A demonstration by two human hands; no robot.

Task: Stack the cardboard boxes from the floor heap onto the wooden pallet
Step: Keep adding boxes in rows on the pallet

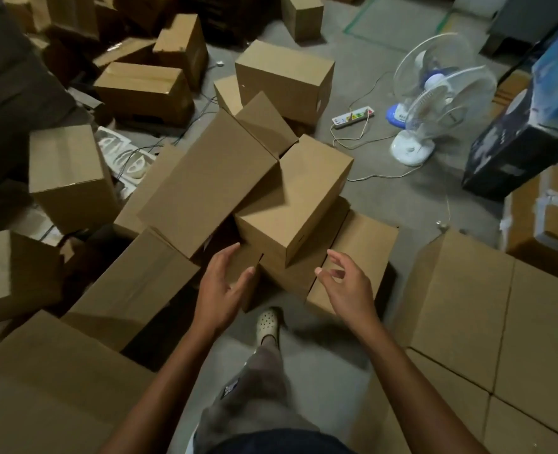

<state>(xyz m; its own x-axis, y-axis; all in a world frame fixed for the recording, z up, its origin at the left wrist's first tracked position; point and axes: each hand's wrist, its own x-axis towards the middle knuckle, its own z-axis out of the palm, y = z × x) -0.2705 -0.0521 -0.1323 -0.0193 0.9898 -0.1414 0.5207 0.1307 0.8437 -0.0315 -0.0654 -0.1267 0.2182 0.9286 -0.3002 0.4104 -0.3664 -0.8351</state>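
Your left hand was spread, palm turned inward, fingers reaching toward the near left corner of the small closed brown cardboard box that sat tilted on top of the floor heap. Your right hand was also spread, its fingers loosely curled, hovering just beside the same box's near right corner. Neither hand touched that box; both were empty.

That small box is the landmark here. It rested on a flatter brown cardboard box beneath it, which jutted out to the right of it. Leaning against its left side was a long brown cardboard carton, tipped at an angle. Behind the small box stood a taller closed cardboard box. To its left, well apart, a squat cardboard cube sat among more scattered boxes.

To the right of the small box and farther back, two white electric fans with round wire cages stood on the grey concrete floor, with a white power strip and its trailing cords just in front of them. In front of the small box, near you, your pale perforated clog was planted on the floor. A flat row of large cardboard cartons lay to the right of the clog. The wooden pallet could not be made out in this view.
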